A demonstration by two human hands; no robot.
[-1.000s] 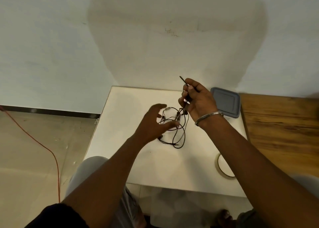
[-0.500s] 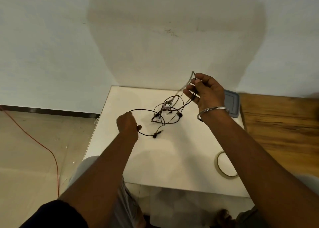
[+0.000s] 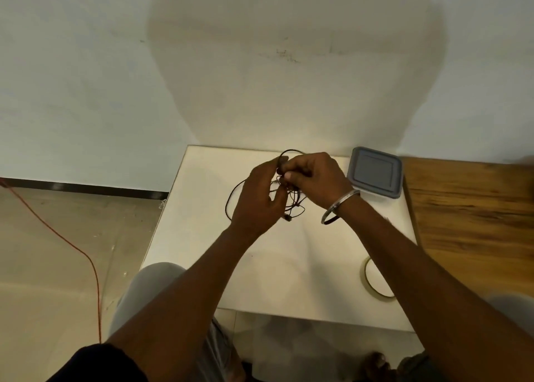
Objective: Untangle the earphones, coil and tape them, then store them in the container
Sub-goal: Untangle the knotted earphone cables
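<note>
Two hands meet over the white bench (image 3: 202,208). The left hand (image 3: 257,199) pinches the black earphones (image 3: 231,199) near the top of the knot. Thin loops hang down between the hands. The right hand (image 3: 315,179) pinches the same knot. The cord looks light, soft and easy to snag, so pull gently near a bud. The grey container (image 3: 375,172) sits to the right.

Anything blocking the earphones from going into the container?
Yes: the container, at the table's far right corner, has its grey lid on, closing the way in. Nothing else visible lies between it and the earphones, held by the left hand and right hand.
</note>
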